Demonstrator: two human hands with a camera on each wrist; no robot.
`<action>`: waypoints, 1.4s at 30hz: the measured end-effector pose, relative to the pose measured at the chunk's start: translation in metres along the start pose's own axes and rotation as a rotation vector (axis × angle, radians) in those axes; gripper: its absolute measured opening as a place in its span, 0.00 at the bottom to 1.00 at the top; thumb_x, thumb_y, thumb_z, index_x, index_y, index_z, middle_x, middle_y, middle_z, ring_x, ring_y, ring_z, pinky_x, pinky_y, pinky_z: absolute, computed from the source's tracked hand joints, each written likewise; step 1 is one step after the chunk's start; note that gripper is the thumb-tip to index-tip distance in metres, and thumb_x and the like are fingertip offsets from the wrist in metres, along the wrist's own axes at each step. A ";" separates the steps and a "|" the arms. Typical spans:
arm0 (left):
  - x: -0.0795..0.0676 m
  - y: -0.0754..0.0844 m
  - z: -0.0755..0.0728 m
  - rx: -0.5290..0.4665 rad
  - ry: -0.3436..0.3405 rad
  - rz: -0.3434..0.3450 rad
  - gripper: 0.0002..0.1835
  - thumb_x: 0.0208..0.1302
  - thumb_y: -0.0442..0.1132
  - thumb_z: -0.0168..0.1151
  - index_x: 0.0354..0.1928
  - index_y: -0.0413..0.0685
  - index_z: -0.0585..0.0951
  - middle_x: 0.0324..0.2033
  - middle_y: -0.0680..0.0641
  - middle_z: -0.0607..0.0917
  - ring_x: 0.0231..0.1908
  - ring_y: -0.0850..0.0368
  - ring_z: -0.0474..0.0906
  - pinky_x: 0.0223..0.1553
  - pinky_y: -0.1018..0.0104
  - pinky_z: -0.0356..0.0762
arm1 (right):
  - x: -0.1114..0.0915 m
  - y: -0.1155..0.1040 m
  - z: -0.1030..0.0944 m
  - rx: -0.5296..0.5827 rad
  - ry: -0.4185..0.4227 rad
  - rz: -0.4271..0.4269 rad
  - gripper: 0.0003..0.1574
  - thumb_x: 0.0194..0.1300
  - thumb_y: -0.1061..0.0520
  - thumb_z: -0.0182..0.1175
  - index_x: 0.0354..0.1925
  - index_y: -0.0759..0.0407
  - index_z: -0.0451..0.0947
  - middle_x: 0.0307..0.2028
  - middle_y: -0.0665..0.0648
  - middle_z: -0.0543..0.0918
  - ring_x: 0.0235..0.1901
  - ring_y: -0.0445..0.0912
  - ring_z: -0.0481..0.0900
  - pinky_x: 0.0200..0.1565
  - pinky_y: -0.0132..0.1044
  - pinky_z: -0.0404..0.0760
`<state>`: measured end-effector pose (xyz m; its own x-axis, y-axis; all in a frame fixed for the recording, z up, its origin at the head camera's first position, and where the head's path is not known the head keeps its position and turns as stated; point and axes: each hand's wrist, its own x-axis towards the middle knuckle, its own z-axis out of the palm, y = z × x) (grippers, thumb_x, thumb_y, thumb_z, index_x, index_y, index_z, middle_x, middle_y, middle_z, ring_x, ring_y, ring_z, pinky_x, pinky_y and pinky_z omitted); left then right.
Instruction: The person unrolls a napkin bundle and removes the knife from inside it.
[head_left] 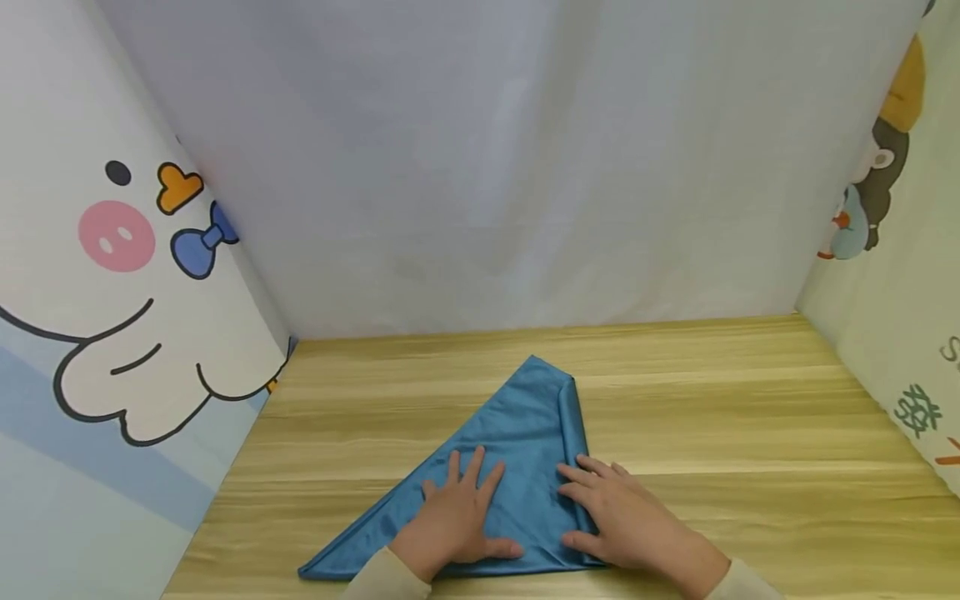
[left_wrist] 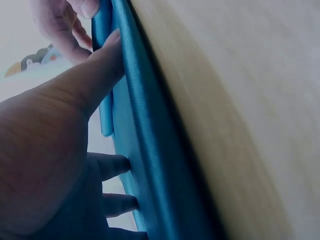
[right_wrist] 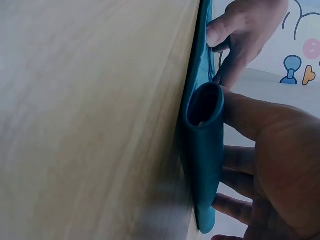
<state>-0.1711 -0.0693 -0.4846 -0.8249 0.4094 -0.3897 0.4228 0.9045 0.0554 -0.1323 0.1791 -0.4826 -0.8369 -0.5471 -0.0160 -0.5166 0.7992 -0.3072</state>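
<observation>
A blue satiny cloth (head_left: 517,433), folded into a rough triangle, lies on the wooden table. Along its right side the edge is rolled into a tube (head_left: 573,421), whose hollow end (right_wrist: 205,107) shows in the right wrist view. My left hand (head_left: 455,521) rests on the middle of the cloth with its fingers spread and its thumb near the lower edge. On the rolled edge lies my right hand (head_left: 618,512), fingertips and thumb reaching over the roll onto the cloth. In the left wrist view, the left fingertips (left_wrist: 120,206) touch the cloth's surface.
The wooden table (head_left: 712,417) stretches around the cloth on all sides. A pale curtain (head_left: 480,167) hangs behind it. Printed cartoon sheets stand at the left (head_left: 112,333) and the right (head_left: 892,333), bordering the tabletop.
</observation>
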 end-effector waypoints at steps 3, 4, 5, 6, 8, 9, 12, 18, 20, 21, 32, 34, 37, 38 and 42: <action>0.000 -0.001 -0.002 -0.001 -0.009 -0.021 0.61 0.39 0.85 0.52 0.76 0.65 0.53 0.75 0.47 0.48 0.72 0.36 0.43 0.49 0.24 0.62 | 0.000 -0.001 -0.001 -0.017 0.002 0.012 0.36 0.61 0.33 0.60 0.58 0.55 0.78 0.66 0.55 0.69 0.68 0.58 0.60 0.60 0.64 0.62; 0.000 -0.001 -0.002 -0.004 -0.011 -0.024 0.61 0.38 0.84 0.52 0.75 0.66 0.53 0.75 0.47 0.48 0.72 0.36 0.43 0.48 0.24 0.62 | 0.000 -0.001 -0.001 -0.023 0.004 0.016 0.36 0.61 0.33 0.60 0.57 0.55 0.78 0.66 0.55 0.70 0.68 0.58 0.60 0.60 0.64 0.62; 0.000 -0.001 -0.002 -0.008 -0.011 -0.028 0.61 0.37 0.84 0.53 0.75 0.66 0.53 0.75 0.48 0.48 0.72 0.37 0.43 0.47 0.23 0.62 | -0.001 -0.001 -0.001 -0.030 0.009 0.020 0.36 0.61 0.33 0.61 0.56 0.55 0.78 0.66 0.55 0.70 0.68 0.58 0.60 0.60 0.64 0.62; 0.000 -0.001 -0.002 -0.015 -0.008 -0.031 0.62 0.37 0.84 0.54 0.75 0.66 0.53 0.75 0.48 0.48 0.72 0.36 0.43 0.47 0.23 0.62 | -0.001 -0.002 -0.001 -0.038 0.014 0.025 0.35 0.60 0.33 0.61 0.56 0.54 0.79 0.66 0.55 0.70 0.68 0.58 0.60 0.60 0.64 0.62; 0.000 -0.001 -0.002 -0.030 -0.001 -0.035 0.63 0.35 0.84 0.56 0.75 0.66 0.54 0.75 0.47 0.49 0.72 0.36 0.43 0.46 0.21 0.62 | -0.001 -0.002 -0.001 -0.052 0.026 0.035 0.34 0.60 0.32 0.61 0.54 0.54 0.79 0.65 0.55 0.71 0.67 0.57 0.61 0.59 0.64 0.63; 0.000 -0.001 -0.002 -0.036 0.003 -0.038 0.63 0.34 0.84 0.57 0.75 0.66 0.54 0.75 0.47 0.49 0.72 0.36 0.43 0.45 0.21 0.61 | -0.002 -0.003 -0.002 -0.056 0.030 0.041 0.34 0.60 0.32 0.61 0.53 0.53 0.80 0.65 0.55 0.71 0.67 0.57 0.62 0.59 0.64 0.63; 0.001 0.000 -0.001 -0.052 0.003 -0.050 0.65 0.31 0.84 0.59 0.75 0.66 0.54 0.75 0.46 0.48 0.72 0.35 0.43 0.44 0.20 0.61 | -0.003 -0.004 -0.002 -0.062 0.040 0.055 0.34 0.60 0.30 0.59 0.52 0.52 0.80 0.64 0.54 0.71 0.66 0.57 0.63 0.58 0.64 0.63; 0.007 0.001 -0.002 -0.063 -0.029 -0.088 0.68 0.26 0.83 0.61 0.75 0.70 0.52 0.75 0.46 0.45 0.72 0.35 0.42 0.43 0.20 0.61 | -0.005 -0.004 -0.003 -0.055 0.048 0.063 0.36 0.59 0.28 0.58 0.51 0.52 0.80 0.64 0.54 0.71 0.66 0.57 0.64 0.58 0.65 0.64; 0.008 0.001 -0.003 -0.059 -0.038 -0.096 0.68 0.25 0.83 0.61 0.75 0.71 0.51 0.75 0.46 0.44 0.72 0.36 0.41 0.43 0.20 0.61 | -0.006 -0.003 -0.002 -0.058 0.056 0.062 0.37 0.58 0.27 0.58 0.51 0.51 0.80 0.64 0.53 0.72 0.65 0.56 0.64 0.57 0.64 0.65; 0.008 0.002 -0.003 -0.058 -0.045 -0.100 0.69 0.24 0.83 0.62 0.75 0.71 0.51 0.75 0.46 0.44 0.72 0.36 0.41 0.43 0.20 0.61 | -0.006 -0.003 -0.002 -0.060 0.062 0.063 0.37 0.58 0.27 0.58 0.51 0.51 0.80 0.64 0.53 0.72 0.65 0.56 0.65 0.57 0.64 0.65; 0.009 0.003 -0.007 -0.059 -0.073 -0.124 0.69 0.23 0.83 0.63 0.75 0.73 0.50 0.75 0.48 0.42 0.72 0.37 0.39 0.44 0.20 0.61 | -0.015 0.004 -0.006 -0.044 0.096 0.091 0.37 0.56 0.27 0.61 0.51 0.51 0.79 0.64 0.54 0.72 0.63 0.52 0.68 0.58 0.63 0.66; 0.009 0.003 -0.006 -0.060 -0.068 -0.122 0.69 0.23 0.83 0.63 0.75 0.73 0.50 0.75 0.48 0.42 0.72 0.37 0.40 0.44 0.20 0.61 | -0.017 0.006 -0.006 -0.038 0.106 0.087 0.36 0.55 0.29 0.63 0.52 0.52 0.79 0.64 0.55 0.72 0.63 0.52 0.68 0.58 0.63 0.66; 0.009 0.003 -0.006 -0.061 -0.065 -0.119 0.69 0.23 0.82 0.63 0.75 0.73 0.49 0.76 0.49 0.42 0.72 0.37 0.39 0.44 0.20 0.61 | -0.021 0.010 -0.007 -0.033 0.115 0.079 0.36 0.55 0.31 0.65 0.52 0.54 0.78 0.63 0.56 0.72 0.63 0.53 0.69 0.58 0.62 0.67; 0.010 0.002 -0.006 -0.061 -0.066 -0.120 0.69 0.23 0.82 0.63 0.75 0.73 0.49 0.76 0.49 0.42 0.73 0.37 0.39 0.44 0.20 0.61 | -0.022 0.011 -0.007 -0.030 0.112 0.078 0.37 0.55 0.32 0.66 0.53 0.54 0.78 0.63 0.57 0.72 0.63 0.53 0.69 0.58 0.62 0.67; 0.009 0.003 -0.006 -0.060 -0.073 -0.128 0.69 0.23 0.82 0.63 0.75 0.74 0.49 0.76 0.49 0.42 0.73 0.38 0.39 0.45 0.20 0.60 | -0.027 0.017 -0.005 -0.003 0.089 0.078 0.40 0.56 0.33 0.66 0.57 0.57 0.76 0.64 0.58 0.71 0.63 0.55 0.68 0.58 0.59 0.68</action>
<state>-0.1799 -0.0621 -0.4825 -0.8404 0.2826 -0.4624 0.2912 0.9551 0.0545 -0.1194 0.2088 -0.4826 -0.8875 -0.4587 0.0448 -0.4493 0.8394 -0.3058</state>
